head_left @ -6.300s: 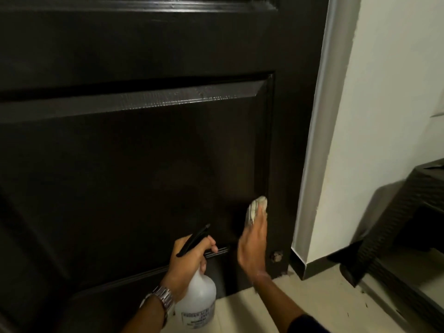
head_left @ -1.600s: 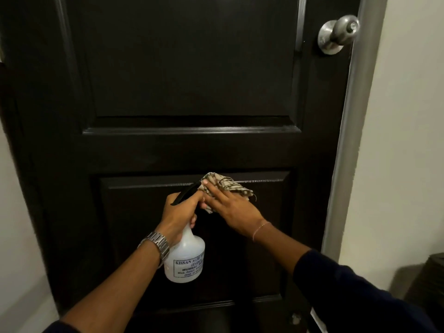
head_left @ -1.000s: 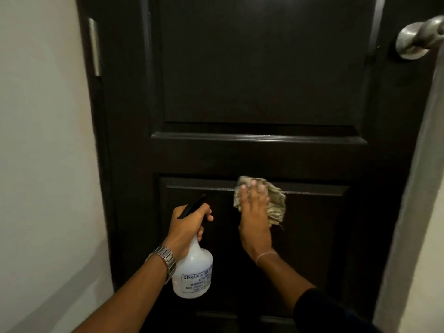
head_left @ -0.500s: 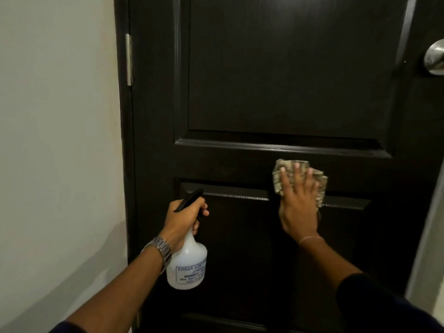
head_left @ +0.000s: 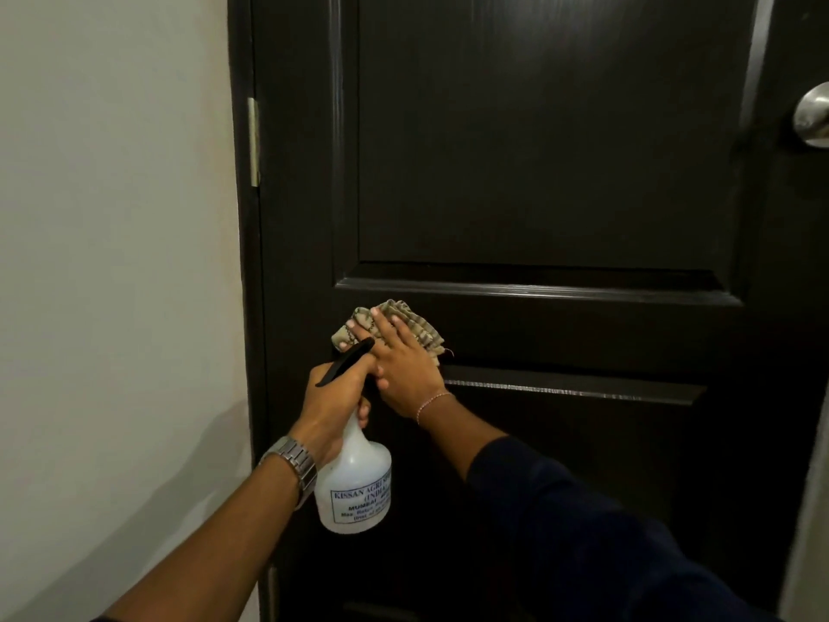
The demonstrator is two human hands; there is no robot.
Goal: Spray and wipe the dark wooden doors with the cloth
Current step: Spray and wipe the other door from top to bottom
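My right hand [head_left: 406, 365] presses the cloth [head_left: 394, 325] flat against the door [head_left: 556, 172], fingers [head_left: 359, 327] straight, on the rail between the two panels near the hinge side. My left hand [head_left: 334, 397] grips the spray bottle [head_left: 354, 482] by its neck, just beside the right hand.

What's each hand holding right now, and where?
Left hand grips the spray bottle by its neck, under the trigger. Right hand presses the cloth flat against the door.
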